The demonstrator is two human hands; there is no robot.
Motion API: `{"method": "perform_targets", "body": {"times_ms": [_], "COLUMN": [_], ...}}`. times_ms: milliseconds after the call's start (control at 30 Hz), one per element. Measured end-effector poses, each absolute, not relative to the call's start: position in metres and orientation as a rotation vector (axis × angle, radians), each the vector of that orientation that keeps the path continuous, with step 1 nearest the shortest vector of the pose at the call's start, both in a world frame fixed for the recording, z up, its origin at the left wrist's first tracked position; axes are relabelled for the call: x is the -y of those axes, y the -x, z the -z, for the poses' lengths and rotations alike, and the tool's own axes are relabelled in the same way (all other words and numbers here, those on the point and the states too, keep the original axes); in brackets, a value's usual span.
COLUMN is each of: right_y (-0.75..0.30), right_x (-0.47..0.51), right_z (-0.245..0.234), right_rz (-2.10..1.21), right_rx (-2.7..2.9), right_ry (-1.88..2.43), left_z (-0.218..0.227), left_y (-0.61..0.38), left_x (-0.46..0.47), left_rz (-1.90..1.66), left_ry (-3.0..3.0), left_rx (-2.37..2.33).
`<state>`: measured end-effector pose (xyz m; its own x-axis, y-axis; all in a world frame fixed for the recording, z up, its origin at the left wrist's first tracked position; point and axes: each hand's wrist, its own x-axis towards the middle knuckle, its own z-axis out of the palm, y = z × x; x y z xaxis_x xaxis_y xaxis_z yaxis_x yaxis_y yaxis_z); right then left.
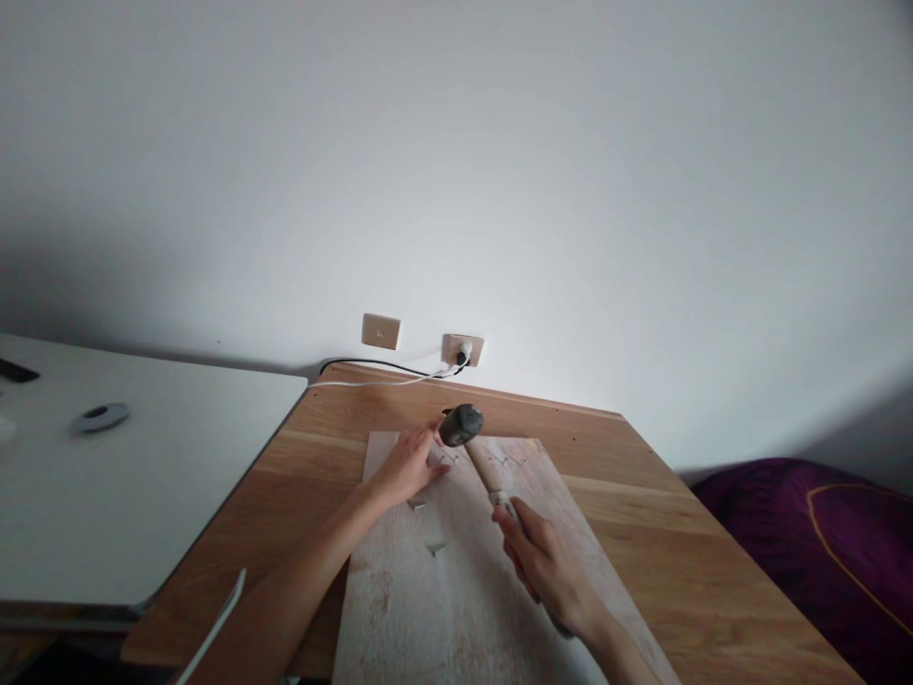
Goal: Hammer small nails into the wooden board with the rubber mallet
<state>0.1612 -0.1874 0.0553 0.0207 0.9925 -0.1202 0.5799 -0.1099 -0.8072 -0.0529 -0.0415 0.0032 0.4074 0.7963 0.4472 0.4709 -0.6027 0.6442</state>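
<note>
My right hand (542, 561) is wrapped round the handle of a rubber mallet (487, 471). The mallet's dark head (462, 425) is raised over the far part of a whitewashed wooden board (456, 609). My left hand (414, 459) is at the board's far left, right beside that head, with its fingers bent and closed. The head hides some fingertips, so what they pinch I cannot make out. Several thin nails (506, 460) stick up near the board's far edge. Two small bits of metal or plastic, one a grey piece (436, 549), lie nearer me on the board.
Under the board is a wooden table (642, 533), pushed against a white wall. Cables (378, 382) run along its back edge to a wall socket (463, 349). A white table (143, 476) with a roll of tape (101, 417) adjoins at left; a purple beanbag (799, 533) sits at right.
</note>
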Motion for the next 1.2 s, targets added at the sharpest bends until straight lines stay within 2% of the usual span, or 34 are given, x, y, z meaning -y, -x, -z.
{"method": "perform_targets", "body": {"times_ms": [133,533,700,900,1200], "right_y": [-0.162,-0.163,-0.166,-0.173,-0.183], "right_x": [0.189,0.198,0.19,0.198,0.194], "right_z": [-0.052,-0.061,-0.047,-0.045,-0.046], "right_rz": [-1.107,-0.977,-1.048,-1.166,-1.123], "right_rx": [1.527,1.551,1.625,1.421,1.493], "right_ry": [1.697,1.652,1.756,1.729,1.714], "left_z": [-0.012,-0.004,-0.003,-0.01,-0.02], "left_y": [0.052,0.056,0.057,0.054,0.052], "left_x": [0.045,0.042,0.042,0.044,0.047], "left_rz": [-1.03,-1.044,-1.041,-1.046,-1.041], "left_ry": [-2.268,-2.28,-2.236,-2.22,-2.313], "left_rx": [-1.089,-1.035,-1.066,-1.119,-1.123]}}
